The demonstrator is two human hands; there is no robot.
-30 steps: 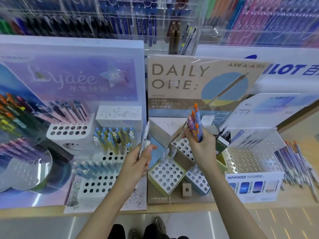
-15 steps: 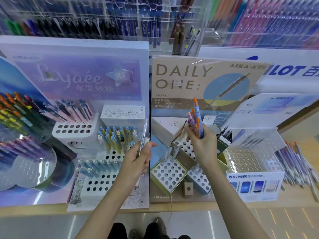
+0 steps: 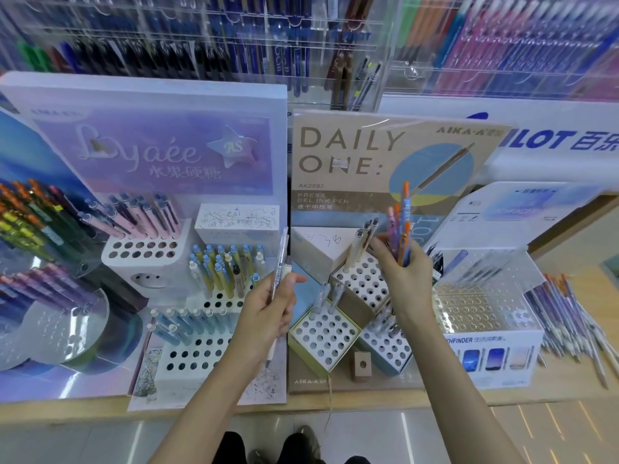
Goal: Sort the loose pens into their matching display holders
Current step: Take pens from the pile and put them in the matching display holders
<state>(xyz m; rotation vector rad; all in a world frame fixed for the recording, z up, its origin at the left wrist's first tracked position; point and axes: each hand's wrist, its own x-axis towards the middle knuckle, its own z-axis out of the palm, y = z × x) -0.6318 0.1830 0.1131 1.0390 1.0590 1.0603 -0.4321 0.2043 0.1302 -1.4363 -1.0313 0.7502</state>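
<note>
My left hand (image 3: 268,313) grips a slim white pen (image 3: 278,262) upright, its tip poking out below the palm, in front of the seam between two displays. My right hand (image 3: 402,272) holds a bunch of blue, orange and pink pens (image 3: 402,226) above the tan perforated holder (image 3: 363,286) of the Daily One display, where three beige pens (image 3: 360,244) stand. A yellow-rimmed holder (image 3: 323,336) and a pale blue holder (image 3: 388,349) sit in front. The Lyaée display on the left has white holders with blue-and-yellow pens (image 3: 224,269) and light blue pens (image 3: 187,324).
A clear acrylic Pathfinder holder (image 3: 482,316) stands right of my right hand. Several loose pens (image 3: 569,319) lie on the wooden counter at far right. Colourful pens (image 3: 30,222) fill a round stand at far left. Racks of pens (image 3: 301,45) hang behind.
My right hand with its bunch has dropped slightly toward the tan holder. My left hand has kept the white pen upright, shifting a little to the right.
</note>
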